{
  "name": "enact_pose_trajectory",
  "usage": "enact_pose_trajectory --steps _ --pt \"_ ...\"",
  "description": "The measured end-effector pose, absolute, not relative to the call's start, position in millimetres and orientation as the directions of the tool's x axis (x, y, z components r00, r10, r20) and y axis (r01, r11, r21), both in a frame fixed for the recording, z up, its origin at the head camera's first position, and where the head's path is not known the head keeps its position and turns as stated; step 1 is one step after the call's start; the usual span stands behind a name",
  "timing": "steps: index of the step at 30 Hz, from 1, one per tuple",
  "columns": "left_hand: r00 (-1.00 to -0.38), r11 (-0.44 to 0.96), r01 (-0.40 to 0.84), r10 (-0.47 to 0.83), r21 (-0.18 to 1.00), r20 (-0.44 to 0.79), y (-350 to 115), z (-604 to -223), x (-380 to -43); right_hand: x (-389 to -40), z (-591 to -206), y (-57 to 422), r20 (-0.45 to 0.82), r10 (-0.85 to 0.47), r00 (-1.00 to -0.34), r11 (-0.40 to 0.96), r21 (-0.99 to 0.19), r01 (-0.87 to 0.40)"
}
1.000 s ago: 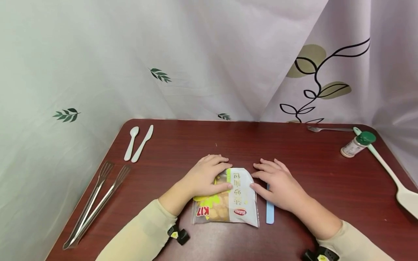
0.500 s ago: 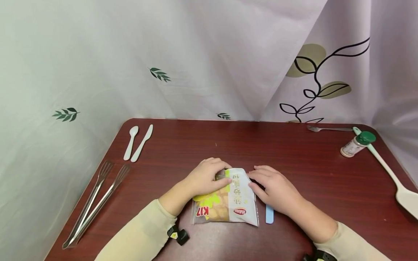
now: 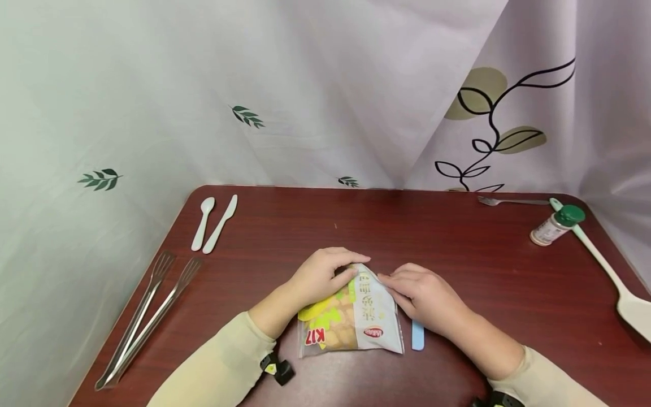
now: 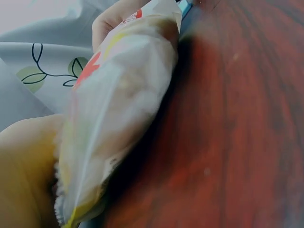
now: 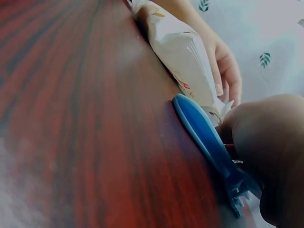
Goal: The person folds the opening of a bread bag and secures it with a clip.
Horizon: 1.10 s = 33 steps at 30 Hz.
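A snack bag (image 3: 351,311), part clear and part white with yellow-green and red print, lies at the table's front middle, showing tan pieces inside. My left hand (image 3: 325,275) pinches its far edge, thumb on the front and fingers behind. At the far right corner, my right hand (image 3: 424,293) pinches the bag between thumb and fingers. In the left wrist view the bag (image 4: 128,85) leans up off the table along its far side. Under my right hand lies a blue plastic bag clip (image 3: 418,336); its hinged end shows in the right wrist view, beside the bag (image 5: 190,57).
Metal tongs (image 3: 144,319) lie at the left edge, behind them a white spoon (image 3: 203,223) and white knife (image 3: 221,224). Far right are a fork (image 3: 511,202), a green-capped shaker (image 3: 551,229) and a long white spatula (image 3: 605,265). A curtain hangs behind the table (image 3: 285,220).
My right hand has moved in to the left and its spread fingers have drawn together at the bag's corner. The bag's far side has lifted and its near edge slid slightly towards me.
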<state>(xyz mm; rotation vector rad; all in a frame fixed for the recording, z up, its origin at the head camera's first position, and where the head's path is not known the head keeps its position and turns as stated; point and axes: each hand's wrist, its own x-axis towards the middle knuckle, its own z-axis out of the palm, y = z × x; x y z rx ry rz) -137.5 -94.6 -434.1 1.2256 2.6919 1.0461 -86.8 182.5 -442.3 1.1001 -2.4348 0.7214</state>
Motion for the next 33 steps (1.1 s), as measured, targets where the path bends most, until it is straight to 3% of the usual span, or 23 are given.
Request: enact_pose_trajectory --steps 4,10,20,33 --pt "-0.662 0.416 0.691 0.692 0.591 0.286 -94 -438 -140 -88 -443 184 0.542 -0.574 -0.614 0.537 -0.316 -0.782" --pt "-0.737 0.415 0.583 0.632 0.699 0.239 -93 -442 -143 -90 -446 187 0.566 -0.562 -0.604 0.462 -0.391 -0.796" --pt "-0.824 0.549 0.458 0.557 0.699 0.102 -83 -432 -144 -96 -449 184 0.676 -0.586 -0.446 0.277 -0.35 -0.895" --pt "-0.793 0.557 0.5 0.603 0.663 0.091 -79 -430 -140 -97 -450 184 0.685 -0.591 -0.425 0.274 -0.325 -0.905"
